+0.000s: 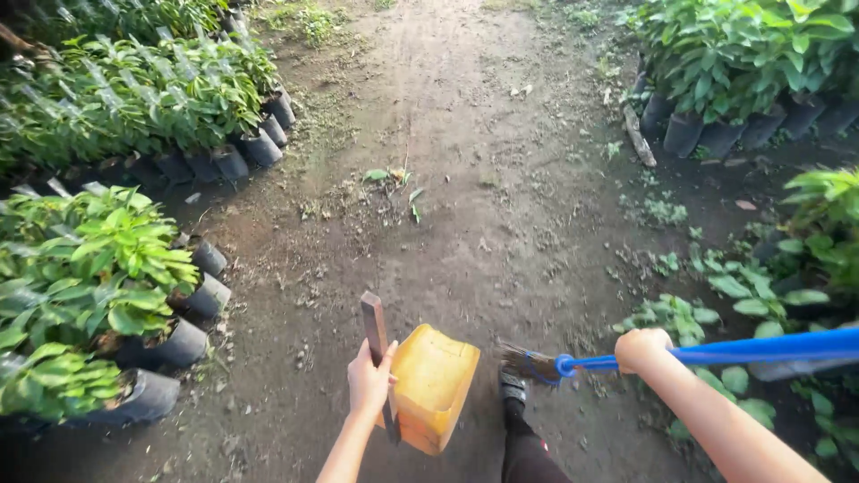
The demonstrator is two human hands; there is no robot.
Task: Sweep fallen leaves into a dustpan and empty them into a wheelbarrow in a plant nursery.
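My left hand (369,380) grips the flat wooden handle (374,324) of a yellow dustpan (434,385) made from a cut plastic can, held low over the dirt path. My right hand (641,349) is closed around the blue handle (769,349) of a broom, whose dark bristle head (526,364) points left toward the dustpan's open side. My dark-clad leg and foot (514,394) stand between the dustpan and the broom head.
A bare dirt path (465,179) runs ahead. Seedlings in black grow bags (192,304) line the left side, more bags (707,134) stand at the upper right, and low weeds (680,313) grow on the right. A small uprooted plant (394,183) lies mid-path.
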